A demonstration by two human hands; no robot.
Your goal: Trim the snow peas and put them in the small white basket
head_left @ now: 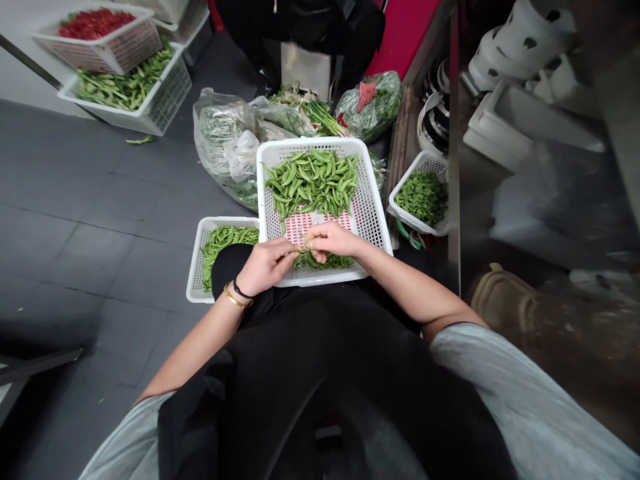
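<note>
A white perforated basket [371,220] rests on my lap, with a heap of green pea pods [313,179] at its far side. Over its near part my hands meet, fingertips almost touching. My left hand [270,261] is closed in a pinch at the end of a green pod, most of which is hidden by the fingers. From the other side, my right hand [330,241] pinches the same pod with curled fingers. Small green trimmings [334,261] lie beneath the hands at the near edge.
To my left on the floor stands a smaller basket of pods [225,243]. Bagged greens [225,137] lie beyond the lap basket. A basket of leafy greens [423,197] is at right. Stacked baskets [125,107] stand far left. Another person [305,27] sits opposite.
</note>
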